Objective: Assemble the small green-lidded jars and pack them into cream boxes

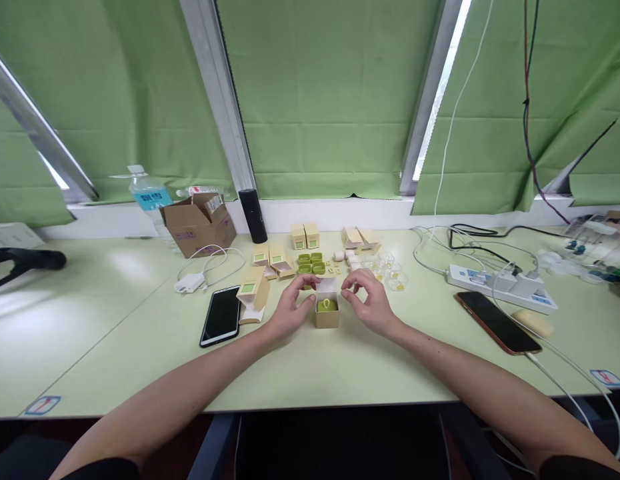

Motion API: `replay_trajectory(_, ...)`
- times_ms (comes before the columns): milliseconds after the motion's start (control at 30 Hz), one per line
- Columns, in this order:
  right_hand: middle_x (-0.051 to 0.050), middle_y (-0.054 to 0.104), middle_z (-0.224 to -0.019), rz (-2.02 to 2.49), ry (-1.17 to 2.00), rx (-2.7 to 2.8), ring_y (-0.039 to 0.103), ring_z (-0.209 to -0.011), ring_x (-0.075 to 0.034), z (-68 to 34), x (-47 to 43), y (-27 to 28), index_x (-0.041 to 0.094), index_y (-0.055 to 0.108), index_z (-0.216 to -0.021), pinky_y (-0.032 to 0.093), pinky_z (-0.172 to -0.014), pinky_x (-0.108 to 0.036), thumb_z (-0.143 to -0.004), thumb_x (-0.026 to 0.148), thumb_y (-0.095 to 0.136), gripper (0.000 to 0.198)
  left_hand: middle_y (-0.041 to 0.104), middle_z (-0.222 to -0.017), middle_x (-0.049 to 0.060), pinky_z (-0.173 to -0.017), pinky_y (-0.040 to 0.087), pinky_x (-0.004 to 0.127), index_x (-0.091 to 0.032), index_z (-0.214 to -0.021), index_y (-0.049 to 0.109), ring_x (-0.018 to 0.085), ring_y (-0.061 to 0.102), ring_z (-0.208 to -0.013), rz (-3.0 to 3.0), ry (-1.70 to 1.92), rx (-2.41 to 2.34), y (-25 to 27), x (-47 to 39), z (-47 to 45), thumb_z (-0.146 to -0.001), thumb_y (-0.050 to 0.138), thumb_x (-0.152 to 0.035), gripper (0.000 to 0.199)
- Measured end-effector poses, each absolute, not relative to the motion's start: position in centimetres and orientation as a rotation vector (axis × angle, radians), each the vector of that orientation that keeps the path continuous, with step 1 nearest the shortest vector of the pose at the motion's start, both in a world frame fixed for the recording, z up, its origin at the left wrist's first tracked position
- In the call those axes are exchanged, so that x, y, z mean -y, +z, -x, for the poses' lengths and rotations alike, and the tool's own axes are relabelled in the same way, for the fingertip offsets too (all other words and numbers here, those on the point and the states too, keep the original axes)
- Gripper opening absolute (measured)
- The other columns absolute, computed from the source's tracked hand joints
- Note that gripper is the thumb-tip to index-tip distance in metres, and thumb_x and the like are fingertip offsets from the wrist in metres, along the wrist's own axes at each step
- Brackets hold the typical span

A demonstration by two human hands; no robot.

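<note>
A small cardboard box point(327, 319) stands upright with its top open and its white-lined lid flap raised at the back. Inside sits a green case with a pale yellow ring-shaped piece point(327, 304) on top. My left hand point(290, 310) has curled fingers at the box's left edge, the thumb and forefinger closing on its upper part. On the other side, my right hand point(371, 305) pinches thumb and forefinger together beside the raised flap, seemingly on a side flap; the exact contact is too small to make out. Just behind lie several green cases point(311, 261).
Further small boxes point(305, 236) and opened ones point(253, 288) stand around. Clear plastic pieces point(394, 275) lie right of centre. One phone point(221, 316) rests left, another phone point(497, 322) right, by a power strip point(500, 288) and cables. A brown carton point(200, 227) stands back left.
</note>
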State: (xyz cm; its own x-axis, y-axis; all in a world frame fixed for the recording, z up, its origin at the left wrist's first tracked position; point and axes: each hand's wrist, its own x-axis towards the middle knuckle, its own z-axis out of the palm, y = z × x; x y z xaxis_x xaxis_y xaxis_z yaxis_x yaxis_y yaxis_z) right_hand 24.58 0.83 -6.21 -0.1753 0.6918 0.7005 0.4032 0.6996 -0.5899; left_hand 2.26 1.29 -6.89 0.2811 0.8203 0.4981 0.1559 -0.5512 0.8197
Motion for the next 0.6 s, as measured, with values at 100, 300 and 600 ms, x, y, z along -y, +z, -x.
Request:
replay_trajectory(100, -0.003, 0.064, -0.079, 0.796, 0.253, 1.884, 0.059, -0.081, -0.021, -24.60, -0.45, -6.03, 0.024, 0.068, -0.085, 0.050, -0.072, -0.037, -0.091, 0.014, 0.062, 0.014, 0.063, -0.125, 0.008, -0.104, 0.043, 0.040, -0.025, -0.115, 0.049, 0.022, 0.057, -0.113, -1.920, 1.301, -0.906, -7.10, -1.13, -2.59, -0.093, 0.064, -0.034, 0.028)
replay_trajectory(300, -0.002, 0.061, -0.074, 0.702, 0.139, 2.025, 0.057, -0.073, -0.019, -24.48, -0.09, -6.27, 0.024, 0.073, -0.085, 0.047, -0.067, -0.035, -0.092, 0.013, 0.059, 0.020, 0.058, -0.126, 0.009, -0.103, 0.042, 0.039, -0.026, -0.125, 0.049, 0.022, 0.053, -0.116, -1.970, 1.227, -0.967, -6.99, -0.76, -2.98, -0.095, 0.059, -0.030, 0.032)
replay_trajectory(600, -0.003, 0.066, -0.070, 0.727, 0.071, 2.118, 0.057, -0.064, -0.017, -24.66, -0.02, -6.46, 0.022, 0.071, -0.080, 0.042, -0.058, -0.031, -0.092, 0.017, 0.057, 0.019, 0.057, -0.126, 0.010, -0.110, 0.043, 0.044, -0.023, -0.097, 0.058, 0.026, 0.054, -0.125, -2.158, 1.261, -0.920, -6.26, -0.31, -2.76, -0.094, 0.057, -0.021, 0.004)
